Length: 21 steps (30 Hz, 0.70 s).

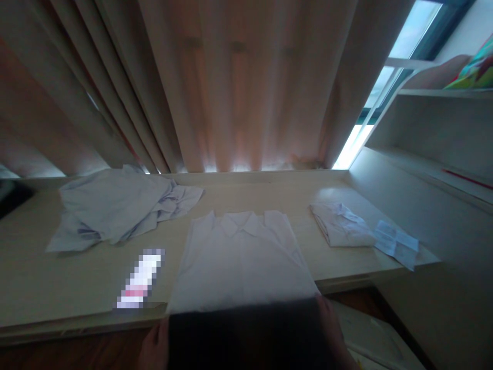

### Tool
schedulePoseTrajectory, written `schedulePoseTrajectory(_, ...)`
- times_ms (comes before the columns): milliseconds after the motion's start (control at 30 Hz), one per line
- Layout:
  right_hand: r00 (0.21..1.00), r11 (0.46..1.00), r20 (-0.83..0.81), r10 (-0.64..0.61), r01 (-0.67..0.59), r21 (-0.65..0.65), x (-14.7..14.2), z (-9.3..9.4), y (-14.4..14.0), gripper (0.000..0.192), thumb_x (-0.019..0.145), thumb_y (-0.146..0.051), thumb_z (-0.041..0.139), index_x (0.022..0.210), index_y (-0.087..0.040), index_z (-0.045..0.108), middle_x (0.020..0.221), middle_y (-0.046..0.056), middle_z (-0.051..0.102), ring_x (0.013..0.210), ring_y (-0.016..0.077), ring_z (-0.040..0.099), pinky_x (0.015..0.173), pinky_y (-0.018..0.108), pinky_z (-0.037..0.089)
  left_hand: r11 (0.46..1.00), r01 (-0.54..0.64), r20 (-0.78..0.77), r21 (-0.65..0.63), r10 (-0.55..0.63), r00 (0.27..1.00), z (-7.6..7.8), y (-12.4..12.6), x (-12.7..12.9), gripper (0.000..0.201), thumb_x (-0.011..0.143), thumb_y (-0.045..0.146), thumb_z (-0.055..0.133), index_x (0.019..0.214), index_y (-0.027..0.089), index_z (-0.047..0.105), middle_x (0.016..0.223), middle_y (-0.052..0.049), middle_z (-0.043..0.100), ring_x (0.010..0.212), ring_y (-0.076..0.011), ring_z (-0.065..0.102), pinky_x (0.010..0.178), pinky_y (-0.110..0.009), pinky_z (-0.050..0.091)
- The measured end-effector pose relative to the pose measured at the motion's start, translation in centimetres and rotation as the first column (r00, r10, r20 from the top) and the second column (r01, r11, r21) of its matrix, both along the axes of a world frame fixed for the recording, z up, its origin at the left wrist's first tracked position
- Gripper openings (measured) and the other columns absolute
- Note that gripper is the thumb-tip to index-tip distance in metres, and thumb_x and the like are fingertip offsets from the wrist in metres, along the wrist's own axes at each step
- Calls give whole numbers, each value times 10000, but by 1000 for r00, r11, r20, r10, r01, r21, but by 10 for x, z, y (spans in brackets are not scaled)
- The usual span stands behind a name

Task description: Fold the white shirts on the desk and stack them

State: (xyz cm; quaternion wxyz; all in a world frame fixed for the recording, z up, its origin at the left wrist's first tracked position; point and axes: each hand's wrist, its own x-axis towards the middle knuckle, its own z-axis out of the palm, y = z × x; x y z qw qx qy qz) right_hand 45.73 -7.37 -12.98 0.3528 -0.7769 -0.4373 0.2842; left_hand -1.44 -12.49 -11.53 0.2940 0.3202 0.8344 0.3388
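On one desk (pixel 31 277), from the frame's left: one crumpled white heap of cloth (pixel 115 205), then one pixelated bright object (pixel 140 280). At lower centre, a curled left hand (pixel 154 343), one white shirt (pixel 241 262), a curled right hand (pixel 330 326), each near a lower shirt corner; whether either grip pinches fabric, I cannot tell. At right, one folded garment (pixel 342 226), one creased sheet (pixel 396 243); upper right, one shelf (pixel 423 93) bearing something colourful (pixel 475 69).

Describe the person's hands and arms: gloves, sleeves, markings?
Left hand and right hand are both bare, no gloves. No sleeves, rings, watch or markings visible on what shows. Both are dim, blurred and cut by the bottom edge, so finer detail can't be told.
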Motion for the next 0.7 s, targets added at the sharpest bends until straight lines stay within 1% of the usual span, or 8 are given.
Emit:
schedulePoseTrajectory(67,999,998,-47,18,-20,-62,-1,5,8,624,768,-661,343,917,-139,650,922,130,690,921,284,621,830,367,468,1000,15,92,-22,-13,996,14,10,-4,513,721,567,386,880,153,645,955,-133,701,1044,-330,595,972,-479,420)
schedulePoseTrajectory(133,999,996,-33,2,-5,-89,-2,9,12,629,735,-670,405,946,-122,631,923,136,685,904,294,619,818,382,466,999,8,129,-40,-2,992,26,19,-4,522,672,590,415,836,154,649,930,-134,709,1035,-334,601,991,-465,403)
schedulePoseTrajectory(200,1000,997,0,-26,26,-78,0,12,14,623,711,-671,445,960,-127,619,927,126,684,906,301,614,801,388,467,997,9,148,-71,2,989,35,24,-2,506,613,603,458,788,167,647,877,-122,715,985,-339,619,972,-474,415)
schedulePoseTrajectory(267,1000,999,10,-18,19,-48,3,16,14,587,712,-669,445,926,-151,620,894,101,690,888,295,617,771,372,471,998,-4,171,-59,14,985,39,25,0,475,558,589,493,749,179,635,835,-111,713,923,-332,635,917,-474,454)
schedulePoseTrajectory(400,998,999,49,47,-47,-14,6,24,13,530,743,-654,412,880,-182,610,814,63,688,816,268,623,731,341,462,997,-67,275,30,56,960,38,23,1,503,538,579,536,818,166,601,796,-94,686,753,-275,641,689,-420,529)
schedulePoseTrajectory(500,992,998,109,59,-57,-21,3,25,14,505,766,-628,386,914,-193,594,833,62,681,802,258,622,724,339,452,994,-107,384,-3,100,918,32,24,-1,536,562,585,573,880,153,564,760,-72,650,586,-213,610,519,-359,509)
schedulePoseTrajectory(600,992,999,117,38,-35,-30,2,22,15,502,771,-621,370,948,-200,579,837,66,676,799,255,621,717,339,454,992,-127,423,-26,126,897,30,27,-1,564,557,568,601,935,156,524,746,-41,606,544,-189,594,500,-356,515)
schedulePoseTrajectory(700,993,999,108,45,-42,-31,0,18,14,525,772,-617,370,1025,-196,556,874,80,673,813,259,627,730,351,464,994,-106,353,-36,112,929,35,29,4,614,574,596,567,1004,164,493,809,-48,588,569,-186,594,513,-359,521)
